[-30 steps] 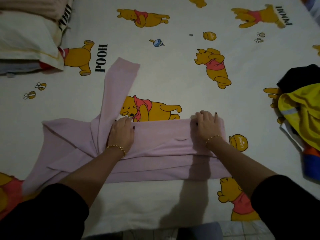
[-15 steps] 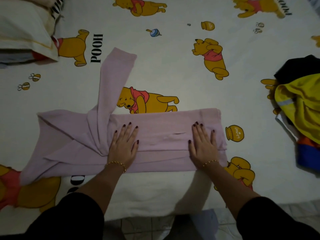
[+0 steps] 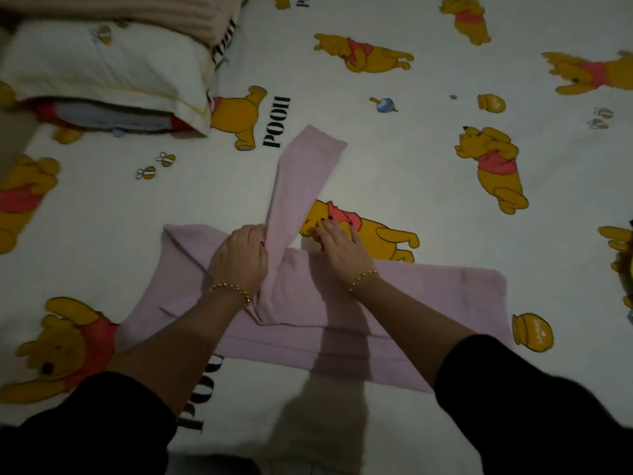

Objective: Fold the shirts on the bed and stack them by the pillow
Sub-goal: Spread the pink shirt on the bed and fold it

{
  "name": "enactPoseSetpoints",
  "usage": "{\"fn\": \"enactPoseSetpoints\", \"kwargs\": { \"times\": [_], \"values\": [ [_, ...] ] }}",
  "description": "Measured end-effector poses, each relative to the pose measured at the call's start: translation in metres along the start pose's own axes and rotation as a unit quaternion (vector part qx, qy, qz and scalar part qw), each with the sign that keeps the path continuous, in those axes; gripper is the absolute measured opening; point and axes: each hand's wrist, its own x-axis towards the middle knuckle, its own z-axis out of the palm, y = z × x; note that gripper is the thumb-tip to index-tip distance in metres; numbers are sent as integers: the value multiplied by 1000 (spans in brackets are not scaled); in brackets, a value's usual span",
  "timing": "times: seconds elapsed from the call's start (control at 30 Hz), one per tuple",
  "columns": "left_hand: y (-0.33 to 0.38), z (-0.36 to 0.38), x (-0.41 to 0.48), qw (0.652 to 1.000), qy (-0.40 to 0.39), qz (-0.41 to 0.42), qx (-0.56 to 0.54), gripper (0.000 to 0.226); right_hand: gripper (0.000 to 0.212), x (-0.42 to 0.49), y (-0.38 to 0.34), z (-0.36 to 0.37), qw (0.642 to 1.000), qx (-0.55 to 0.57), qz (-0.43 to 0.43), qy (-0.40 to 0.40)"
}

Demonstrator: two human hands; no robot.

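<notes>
A pink long-sleeved shirt (image 3: 394,303) lies folded into a long band across the near part of the bed. One sleeve (image 3: 305,176) points away from me toward the far side. My left hand (image 3: 241,260) sits at the sleeve's base, its fingers curled round the sleeve's left edge. My right hand (image 3: 340,246) rests just right of the sleeve, fingers stretched over the band's upper edge and the sheet. A white pillow (image 3: 102,70) lies at the far left.
The sheet (image 3: 428,173) is white with yellow bear prints. Grey and red fabric (image 3: 113,120) shows beneath the pillow. A ribbed beige blanket (image 3: 120,8) lies behind it. A bit of yellow clothing (image 3: 627,265) shows at the right edge.
Both hands left the flat band, where they pressed it smooth, and moved left and away from me to the sleeve's base. The view shifted, so the clothes pile at the right is almost out of frame.
</notes>
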Motion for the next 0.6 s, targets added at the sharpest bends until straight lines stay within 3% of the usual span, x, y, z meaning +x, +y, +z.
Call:
{"fn": "enactPoseSetpoints", "kwargs": {
  "times": [0.23,0.33,0.47,0.6],
  "values": [
    [-44,-8,9,998,-16,-54,-13,31,51,83,-53,-18,983,-113,-143,-18],
    [-48,-4,15,997,-34,-64,-35,30,41,95,-49,-25,969,-157,-185,-39],
    [-39,6,28,994,-88,-29,-52,35,45,83,-16,-36,972,-133,-190,-41],
    [-15,20,42,978,-197,-28,-59,46,41,50,21,-43,983,-70,-153,-76]
  ]
}}
